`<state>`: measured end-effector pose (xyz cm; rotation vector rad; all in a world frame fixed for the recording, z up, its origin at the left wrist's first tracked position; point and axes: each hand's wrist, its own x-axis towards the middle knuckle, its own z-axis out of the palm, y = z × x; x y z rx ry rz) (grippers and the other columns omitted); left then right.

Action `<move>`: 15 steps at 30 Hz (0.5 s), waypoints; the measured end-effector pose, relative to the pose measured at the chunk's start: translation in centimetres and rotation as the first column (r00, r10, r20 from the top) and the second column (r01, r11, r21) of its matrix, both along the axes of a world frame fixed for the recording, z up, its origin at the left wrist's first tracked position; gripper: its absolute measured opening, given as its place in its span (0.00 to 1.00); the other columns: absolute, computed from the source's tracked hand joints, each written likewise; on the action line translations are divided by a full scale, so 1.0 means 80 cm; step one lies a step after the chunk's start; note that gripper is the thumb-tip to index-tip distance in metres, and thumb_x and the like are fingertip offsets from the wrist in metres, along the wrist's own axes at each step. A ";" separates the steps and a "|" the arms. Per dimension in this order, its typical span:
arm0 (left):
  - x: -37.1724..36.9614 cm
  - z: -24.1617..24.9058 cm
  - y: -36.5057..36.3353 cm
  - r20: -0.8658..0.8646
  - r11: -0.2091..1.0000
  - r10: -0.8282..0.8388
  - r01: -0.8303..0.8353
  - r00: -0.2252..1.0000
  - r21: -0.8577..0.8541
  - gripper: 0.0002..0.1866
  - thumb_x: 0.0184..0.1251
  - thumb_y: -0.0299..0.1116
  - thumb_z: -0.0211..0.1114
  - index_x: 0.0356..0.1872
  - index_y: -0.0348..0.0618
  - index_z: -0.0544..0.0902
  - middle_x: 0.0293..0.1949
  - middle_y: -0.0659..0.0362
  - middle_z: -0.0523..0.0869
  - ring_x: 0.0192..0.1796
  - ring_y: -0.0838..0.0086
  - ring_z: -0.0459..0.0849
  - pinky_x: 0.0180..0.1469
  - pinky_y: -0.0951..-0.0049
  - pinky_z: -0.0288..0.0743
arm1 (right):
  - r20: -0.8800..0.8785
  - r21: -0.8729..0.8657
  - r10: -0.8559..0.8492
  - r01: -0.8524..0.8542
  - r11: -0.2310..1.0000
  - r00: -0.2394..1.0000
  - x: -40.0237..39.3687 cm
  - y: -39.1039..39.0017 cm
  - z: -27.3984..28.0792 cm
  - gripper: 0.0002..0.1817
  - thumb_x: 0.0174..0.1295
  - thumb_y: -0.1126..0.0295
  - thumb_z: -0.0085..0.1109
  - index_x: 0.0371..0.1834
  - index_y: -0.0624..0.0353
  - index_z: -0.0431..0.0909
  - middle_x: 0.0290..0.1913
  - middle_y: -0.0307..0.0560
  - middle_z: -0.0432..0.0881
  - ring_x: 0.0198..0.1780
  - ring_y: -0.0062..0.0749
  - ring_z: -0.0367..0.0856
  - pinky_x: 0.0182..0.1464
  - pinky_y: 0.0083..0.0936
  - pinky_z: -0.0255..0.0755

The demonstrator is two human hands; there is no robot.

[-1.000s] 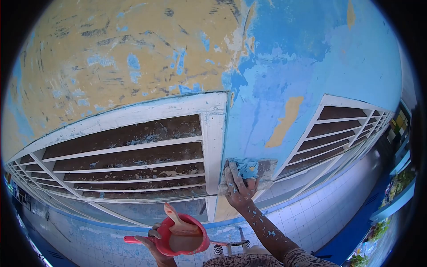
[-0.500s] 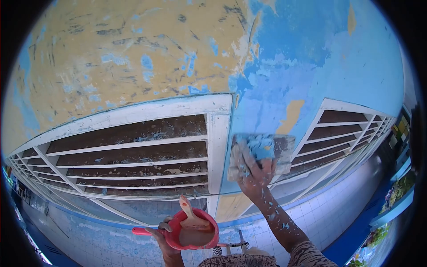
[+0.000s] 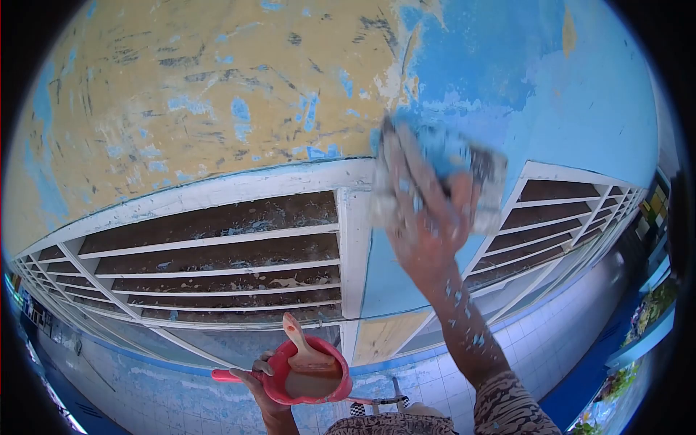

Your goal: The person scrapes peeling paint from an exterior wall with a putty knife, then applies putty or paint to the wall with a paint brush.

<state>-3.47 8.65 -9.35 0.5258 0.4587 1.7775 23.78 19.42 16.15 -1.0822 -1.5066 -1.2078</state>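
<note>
My left hand (image 3: pixel 264 377) is closed round the handle end of a red plastic dipper (image 3: pixel 344 386). Brownish-grey liquid (image 3: pixel 310 383) lies in it. A paintbrush (image 3: pixel 296 333) leans inside, bristles down and handle up past the rim. My right hand (image 3: pixel 433 232), blurred by motion, is pressed to a flat rectangular trowel-like tool (image 3: pixel 487 185), its fingers along the left part and the thumb on the right. Whitish-grey and blue smears cover the tool. It lies against the blue wall (image 3: pixel 478 72), between two window frames. Flecks of blue paint speckle my right forearm.
Worn yellow wall (image 3: pixel 217 87) with blue patches spreads to the upper left. A white slatted window frame (image 3: pixel 353 254) stands in front of me, and another slatted window (image 3: pixel 554 210) is at the right. Tiled surface (image 3: pixel 529 341) runs below. Plants (image 3: pixel 616 384) show at the far right.
My right hand has moved the flat tool up the wall, to above the level of the window tops. My left hand with the dipper has shifted slightly left.
</note>
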 end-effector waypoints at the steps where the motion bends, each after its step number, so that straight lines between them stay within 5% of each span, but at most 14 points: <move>1: -0.001 0.001 0.002 -0.004 1.000 -0.006 0.006 1.000 -0.002 0.38 0.74 0.68 0.34 0.22 0.43 0.74 0.44 0.51 0.80 0.50 0.60 0.77 0.61 0.57 0.70 | 0.013 0.002 0.053 -0.053 0.999 0.999 -0.002 0.005 0.027 0.24 0.41 0.68 0.67 0.48 0.52 0.87 0.58 0.37 0.82 0.40 0.39 0.71 0.44 0.42 0.67; 6: 0.003 0.005 0.001 0.019 0.999 0.018 -0.019 1.000 0.032 0.38 0.74 0.68 0.34 0.22 0.43 0.74 0.46 0.50 0.80 0.49 0.59 0.78 0.60 0.57 0.71 | 0.017 -0.072 0.068 -0.066 0.995 0.998 0.013 -0.003 -0.063 0.21 0.42 0.70 0.65 0.45 0.51 0.89 0.57 0.39 0.82 0.42 0.44 0.71 0.45 0.44 0.67; 9: -0.003 0.001 -0.003 0.049 1.000 -0.025 0.024 0.999 0.019 0.39 0.73 0.68 0.35 0.22 0.43 0.75 0.46 0.50 0.80 0.50 0.59 0.78 0.61 0.56 0.71 | -0.046 -0.046 0.068 -0.070 0.996 0.997 0.024 0.004 -0.046 0.23 0.49 0.65 0.67 0.52 0.47 0.85 0.56 0.41 0.81 0.50 0.49 0.74 0.46 0.53 0.67; 10: -0.005 0.000 -0.004 0.039 0.999 -0.030 0.029 0.999 0.017 0.39 0.73 0.68 0.35 0.22 0.43 0.75 0.46 0.50 0.80 0.50 0.59 0.78 0.61 0.56 0.71 | 0.001 0.123 -0.100 0.099 0.987 0.995 0.024 0.017 -0.025 0.26 0.50 0.63 0.68 0.57 0.42 0.83 0.55 0.42 0.79 0.54 0.49 0.74 0.53 0.56 0.68; 12: -0.005 -0.002 0.001 -0.006 0.999 -0.045 0.045 0.999 0.019 0.39 0.73 0.68 0.35 0.22 0.43 0.76 0.46 0.50 0.81 0.51 0.59 0.78 0.61 0.56 0.71 | -0.077 -0.019 -0.064 0.063 0.998 0.995 0.016 0.014 0.042 0.24 0.51 0.62 0.68 0.55 0.42 0.84 0.58 0.42 0.78 0.57 0.49 0.73 0.62 0.56 0.65; 15: 0.000 -0.004 0.008 -0.022 1.000 -0.018 0.018 1.000 0.017 0.39 0.73 0.68 0.35 0.21 0.43 0.76 0.45 0.50 0.81 0.50 0.59 0.78 0.61 0.57 0.71 | -0.020 0.061 -0.070 0.072 0.996 0.997 0.021 0.010 0.030 0.23 0.46 0.69 0.65 0.51 0.50 0.85 0.56 0.47 0.82 0.53 0.57 0.75 0.58 0.55 0.67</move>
